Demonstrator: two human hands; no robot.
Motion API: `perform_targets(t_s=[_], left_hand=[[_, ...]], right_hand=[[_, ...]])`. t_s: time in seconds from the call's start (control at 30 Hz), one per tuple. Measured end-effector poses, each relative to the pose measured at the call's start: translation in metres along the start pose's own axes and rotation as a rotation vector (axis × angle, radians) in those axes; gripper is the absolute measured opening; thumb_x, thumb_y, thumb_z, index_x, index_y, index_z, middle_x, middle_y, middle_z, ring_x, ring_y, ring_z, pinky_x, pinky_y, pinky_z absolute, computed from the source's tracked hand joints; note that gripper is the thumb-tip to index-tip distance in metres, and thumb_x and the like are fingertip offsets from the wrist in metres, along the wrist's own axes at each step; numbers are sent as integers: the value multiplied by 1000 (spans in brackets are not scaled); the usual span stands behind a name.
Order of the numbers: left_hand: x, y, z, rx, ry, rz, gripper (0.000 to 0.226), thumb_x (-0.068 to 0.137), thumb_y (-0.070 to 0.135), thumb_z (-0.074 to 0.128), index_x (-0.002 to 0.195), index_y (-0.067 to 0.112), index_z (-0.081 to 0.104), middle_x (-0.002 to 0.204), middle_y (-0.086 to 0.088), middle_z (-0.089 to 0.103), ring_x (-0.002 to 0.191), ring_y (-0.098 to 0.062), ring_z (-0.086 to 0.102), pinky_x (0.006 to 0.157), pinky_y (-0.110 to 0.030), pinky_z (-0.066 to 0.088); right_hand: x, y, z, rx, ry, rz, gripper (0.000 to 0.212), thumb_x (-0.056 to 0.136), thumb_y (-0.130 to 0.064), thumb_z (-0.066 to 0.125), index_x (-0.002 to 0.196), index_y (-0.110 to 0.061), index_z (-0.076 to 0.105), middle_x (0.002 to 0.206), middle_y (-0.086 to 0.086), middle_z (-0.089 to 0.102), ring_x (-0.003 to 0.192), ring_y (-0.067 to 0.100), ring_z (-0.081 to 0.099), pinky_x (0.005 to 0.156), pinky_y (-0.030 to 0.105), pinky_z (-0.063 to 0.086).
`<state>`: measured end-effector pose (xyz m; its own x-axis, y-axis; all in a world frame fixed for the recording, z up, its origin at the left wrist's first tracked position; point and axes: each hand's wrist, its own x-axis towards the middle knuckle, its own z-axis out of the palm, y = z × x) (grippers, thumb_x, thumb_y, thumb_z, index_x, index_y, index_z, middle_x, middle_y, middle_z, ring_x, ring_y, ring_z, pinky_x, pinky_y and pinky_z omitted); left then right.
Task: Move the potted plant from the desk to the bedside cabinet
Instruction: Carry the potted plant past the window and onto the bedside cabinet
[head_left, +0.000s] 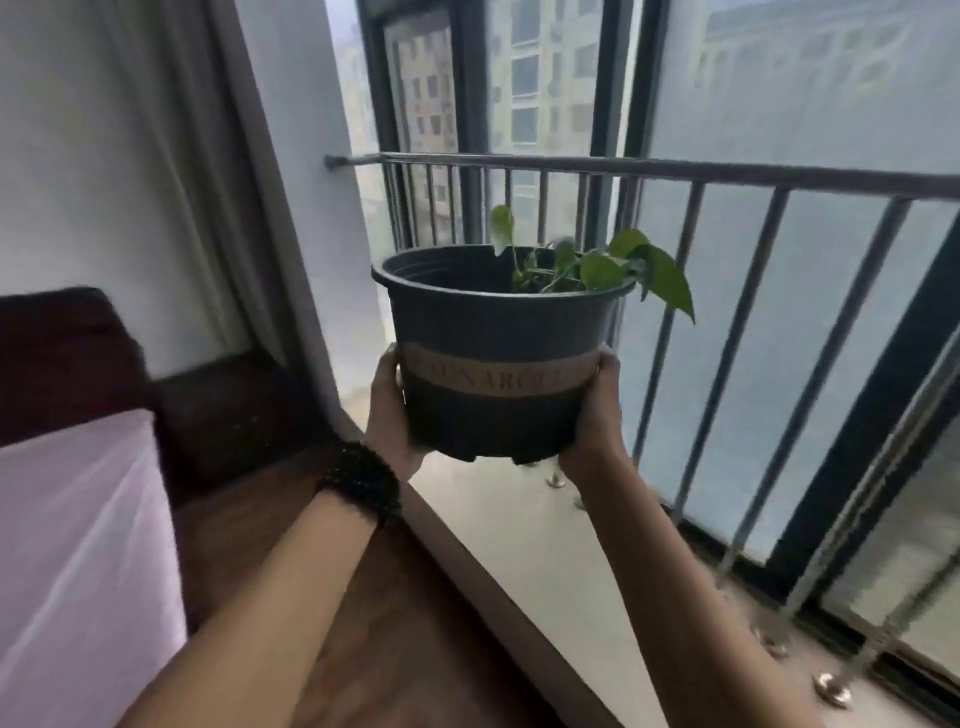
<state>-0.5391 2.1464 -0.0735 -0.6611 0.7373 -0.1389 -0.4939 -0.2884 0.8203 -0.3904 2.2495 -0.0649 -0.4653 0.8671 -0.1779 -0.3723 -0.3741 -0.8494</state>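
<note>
The potted plant (498, 332) is a black plastic pot with a tan lettered band and a few green leaves leaning right. It hangs upright in the air in front of the window railing. My left hand (387, 415) grips its lower left side, a dark beaded bracelet on the wrist. My right hand (597, 415) grips the lower right side. A dark bedside cabinet (228, 415) stands low at the left, between the bed and the curtain. The desk is out of view.
A bed with a pale pink sheet (78, 561) and dark headboard (57, 358) fills the left. A pale stone sill (519, 525) runs under a metal railing (675, 171) and large windows. Wooden floor (363, 623) lies below my arms. A curtain (171, 156) hangs at left.
</note>
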Motion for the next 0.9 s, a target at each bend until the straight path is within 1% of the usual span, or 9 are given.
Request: perform_targets(t_s=[0.13,0.27,0.33,0.4,0.5,0.6,0.67,0.77,0.9], left_hand=[[22,40,-54,-41,234,68,59,100,64,43,114,22,80,135,-16,74,122,-36,67,97,-47,56],[40,91,-124,-78,416,182,58,99,67,44,115,22,78,121,-13,80,121,-37,68,102,-52,56],[49,107,-158,-87,504,204,60,98,69,43,120,23,76,118,-13,81,119,-38,69,102,-56,56],[66,127,-197,-94,582,241,59,99,70,43,116,25,77,115,-13,82,114,-37,71,92,-53,61],[97,166,-250,-90,633,276,60,96,72,44,119,27,77,118,-12,82,113,-37,72,80,-48,64],[139,200,-298,-102,632,272,63,95,73,46,128,27,73,127,-13,78,118,-38,70,87,-53,63],[167,227,-330,-112,638,259,62,95,73,46,128,27,72,127,-14,77,118,-39,69,91,-55,61],[202,267,-371,-161,636,277,57,97,71,43,114,28,77,116,-13,82,111,-36,72,80,-50,66],[241,303,-422,-168,652,239,60,99,72,38,124,30,72,125,-12,77,116,-37,69,88,-54,61]], right_hand=[[48,45,68,-40,-160,135,51,98,-66,36,98,-25,66,110,12,73,114,29,64,107,58,51],[78,86,163,-59,-325,210,51,101,-59,38,111,-19,67,124,13,74,124,30,64,110,50,50],[90,111,203,-67,-382,245,49,103,-55,36,108,-19,69,119,14,76,121,30,66,103,45,54],[101,136,245,-82,-417,290,49,104,-54,37,105,-17,70,109,12,77,109,27,69,90,40,57],[120,171,311,-120,-463,323,45,102,-54,40,97,-18,68,100,11,74,95,23,69,83,39,56],[148,204,371,-90,-486,309,44,102,-53,39,89,-21,66,98,11,73,92,22,69,88,40,55],[165,222,417,-105,-494,309,41,101,-51,40,86,-21,64,95,11,70,84,19,68,79,34,55],[186,243,479,-151,-487,285,36,98,-50,45,98,-20,65,103,14,71,98,24,68,90,39,54],[220,282,549,-189,-537,299,47,100,-54,38,86,-23,71,89,4,79,96,21,70,88,37,53]])
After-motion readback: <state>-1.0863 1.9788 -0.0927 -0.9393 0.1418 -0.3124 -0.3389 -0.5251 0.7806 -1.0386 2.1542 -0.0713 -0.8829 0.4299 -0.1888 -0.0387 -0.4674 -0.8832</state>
